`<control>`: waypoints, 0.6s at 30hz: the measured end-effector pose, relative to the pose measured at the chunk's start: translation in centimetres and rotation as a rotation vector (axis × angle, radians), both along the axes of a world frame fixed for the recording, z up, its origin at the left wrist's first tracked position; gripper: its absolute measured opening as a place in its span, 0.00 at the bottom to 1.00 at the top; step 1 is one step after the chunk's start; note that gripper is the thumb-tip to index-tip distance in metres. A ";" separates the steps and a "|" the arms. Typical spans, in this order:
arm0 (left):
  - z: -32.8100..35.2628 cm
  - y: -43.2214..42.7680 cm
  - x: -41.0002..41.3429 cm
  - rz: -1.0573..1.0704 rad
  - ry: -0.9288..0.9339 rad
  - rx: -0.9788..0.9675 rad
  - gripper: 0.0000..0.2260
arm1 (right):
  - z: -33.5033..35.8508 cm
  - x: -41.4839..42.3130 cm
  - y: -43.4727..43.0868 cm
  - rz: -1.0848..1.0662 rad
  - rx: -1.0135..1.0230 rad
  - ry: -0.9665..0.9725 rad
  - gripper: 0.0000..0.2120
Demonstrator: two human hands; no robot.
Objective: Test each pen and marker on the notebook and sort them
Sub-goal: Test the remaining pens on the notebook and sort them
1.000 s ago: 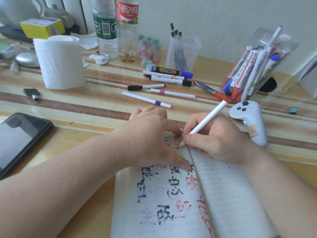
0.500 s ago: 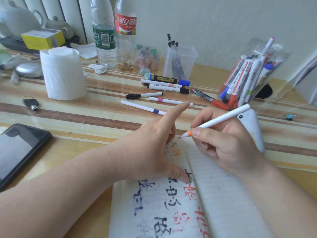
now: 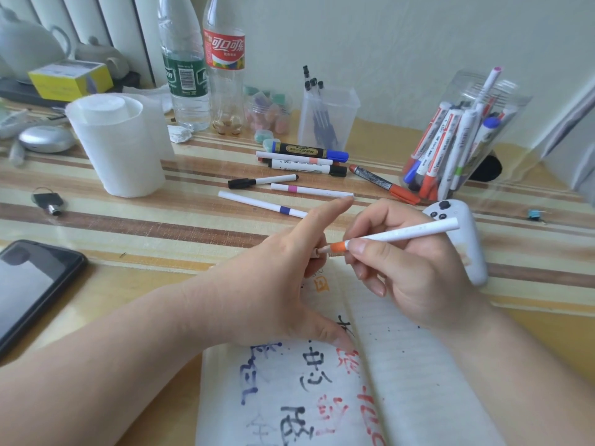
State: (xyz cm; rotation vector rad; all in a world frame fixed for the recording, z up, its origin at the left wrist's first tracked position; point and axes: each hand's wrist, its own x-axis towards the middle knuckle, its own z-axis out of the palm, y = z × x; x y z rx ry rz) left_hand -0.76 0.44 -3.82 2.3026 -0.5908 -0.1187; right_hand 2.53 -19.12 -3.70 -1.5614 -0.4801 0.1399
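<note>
My right hand grips a white pen with an orange band, lifted just above the open notebook. The pen's tip end meets the curled lower fingers of my left hand, which hold a small pale cap against it. The left index finger points up and the left thumb rests on the notebook's left page, which carries blue, black, red and orange test marks. Several pens and markers lie in a group on the table behind my hands. More markers stand in a clear holder at the right.
A white controller lies behind my right hand. A phone lies at the left, with a paper roll, a key, two bottles and a clear cup of refills further back.
The right hand lifted the pen off the page and tilted it flatter. The left hand rose from lying flat, its index finger lifted, and its curled fingers now meet the pen's tip.
</note>
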 end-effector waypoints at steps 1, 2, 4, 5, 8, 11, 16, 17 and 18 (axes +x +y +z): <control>0.0 0.0 0.0 -0.003 -0.011 -0.009 0.60 | 0.0 0.0 0.0 0.003 -0.007 -0.007 0.02; 0.0 0.0 0.0 -0.010 -0.026 -0.025 0.59 | 0.0 -0.1 -0.1 0.007 -0.009 -0.015 0.02; -0.1 0.0 0.1 -0.029 -0.053 -0.064 0.56 | 0.0 -0.1 -0.3 0.015 -0.016 -0.045 0.02; -0.1 0.0 0.1 -0.032 -0.059 -0.075 0.55 | 0.0 -0.1 -0.4 0.020 -0.028 -0.065 0.01; -0.1 0.2 0.1 -0.028 -0.056 -0.084 0.51 | 0.2 -0.2 -0.5 0.024 -0.058 -0.128 0.02; -0.2 0.2 0.0 -0.037 -0.065 -0.097 0.48 | 0.4 -0.4 -0.5 0.043 -0.080 -0.199 0.02; -0.2 0.1 -0.1 -0.047 -0.054 -0.058 0.47 | 0.4 -0.7 -0.4 0.058 -0.199 -0.331 0.02; -0.2 0.1 -0.2 -0.053 -0.044 -0.054 0.47 | 0.3 -0.8 -0.2 0.069 -0.210 -0.336 0.02; -0.1 0.1 -0.3 -0.060 -0.032 -0.056 0.47 | 0.3 -0.9 -0.1 0.078 -0.212 -0.332 0.03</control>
